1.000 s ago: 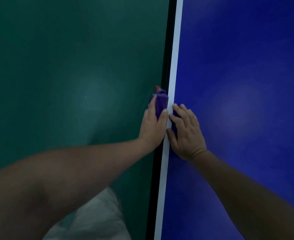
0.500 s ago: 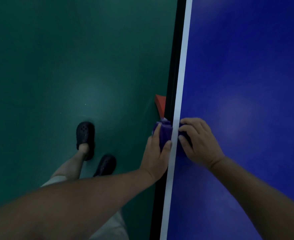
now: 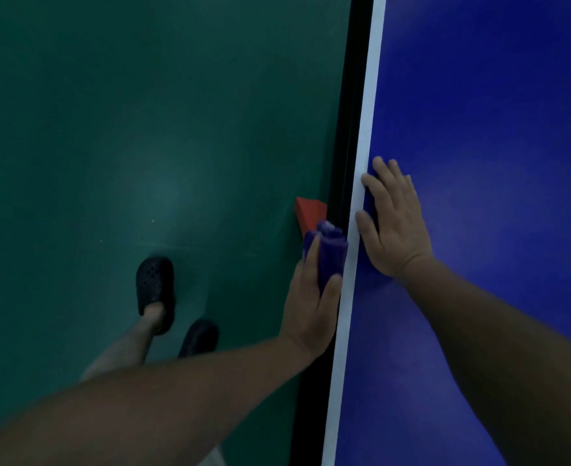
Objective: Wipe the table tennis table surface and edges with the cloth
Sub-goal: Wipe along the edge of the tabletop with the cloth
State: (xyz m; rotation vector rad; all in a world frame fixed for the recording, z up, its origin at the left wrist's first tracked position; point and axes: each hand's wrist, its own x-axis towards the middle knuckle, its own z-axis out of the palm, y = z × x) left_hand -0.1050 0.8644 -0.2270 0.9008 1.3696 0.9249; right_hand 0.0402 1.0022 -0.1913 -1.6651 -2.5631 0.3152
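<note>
The blue table tennis table (image 3: 495,136) fills the right half of the view, with a white line (image 3: 366,129) along its left side and a black edge (image 3: 344,129) below it. My left hand (image 3: 312,311) grips a bunched purple cloth (image 3: 327,253) and holds it against the black edge. On the table top just inside the white line, my right hand (image 3: 391,223) lies flat with straight fingers. It holds nothing.
Green floor (image 3: 126,129) spreads to the left of the table. A red wedge-shaped object (image 3: 307,211) lies on the floor by the table edge, just beyond the cloth. My feet in black clogs (image 3: 154,284) stand on the floor at lower left.
My right hand let go of the cloth and flattened onto the table top farther along. My left hand stays on the edge with the cloth. The view shifted and my feet came into sight.
</note>
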